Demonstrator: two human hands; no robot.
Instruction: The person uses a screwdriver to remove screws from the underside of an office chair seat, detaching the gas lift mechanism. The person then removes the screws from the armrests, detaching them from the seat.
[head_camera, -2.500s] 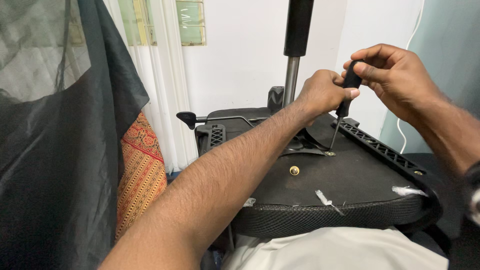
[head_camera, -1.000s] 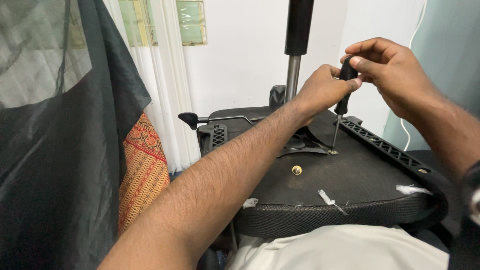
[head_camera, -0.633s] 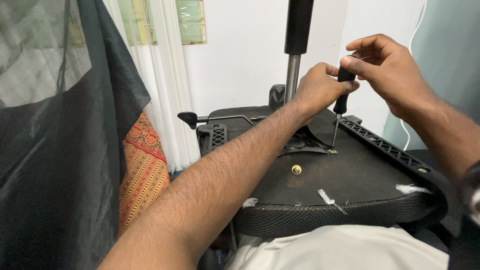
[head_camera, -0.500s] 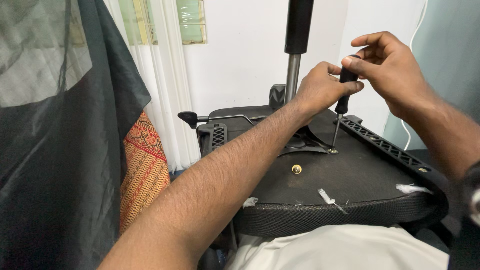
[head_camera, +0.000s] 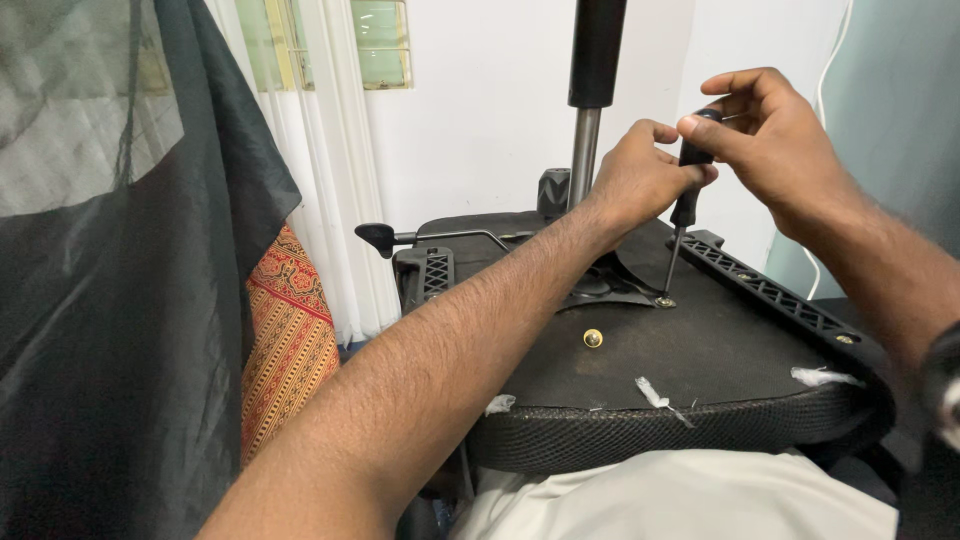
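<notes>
Right hand regripped screwdriver (seemingly) — slightly.

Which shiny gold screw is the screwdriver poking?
The far screw, by the metal plate: the screwdriver tip sits in it. The near screw lies alone on the black seat bottom, untouched.

Both hands grip a black screwdriver: left hand around its handle, right hand pinching the top. Its tip sits on a screw in the upturned chair seat.
</notes>
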